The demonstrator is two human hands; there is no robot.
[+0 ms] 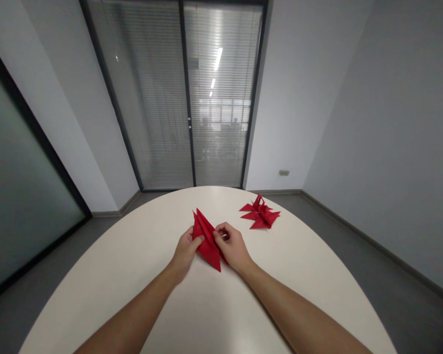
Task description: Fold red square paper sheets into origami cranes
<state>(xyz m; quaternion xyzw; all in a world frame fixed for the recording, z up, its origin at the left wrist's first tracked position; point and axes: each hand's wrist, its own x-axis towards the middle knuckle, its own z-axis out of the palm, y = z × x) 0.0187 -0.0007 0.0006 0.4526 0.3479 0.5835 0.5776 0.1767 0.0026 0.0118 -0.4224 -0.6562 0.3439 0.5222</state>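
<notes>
A folded piece of red paper (207, 248) with long pointed ends is held between my two hands, over the middle of the table. My left hand (186, 250) grips its left edge, the thumb lying on the upper face and the fingers partly hidden behind. On the right edge, my right hand (232, 245) pinches a layer between thumb and curled fingers. One point of the paper faces away from me, another faces toward me. Beyond my right hand lie several folded red paper cranes (260, 215), bunched together.
The round, cream-coloured table (140, 260) has a curved edge on the far side and both flanks. Behind it stand a glass door (221, 147) with blinds and pale walls (310, 88). A wall socket (284, 173) sits low at the right.
</notes>
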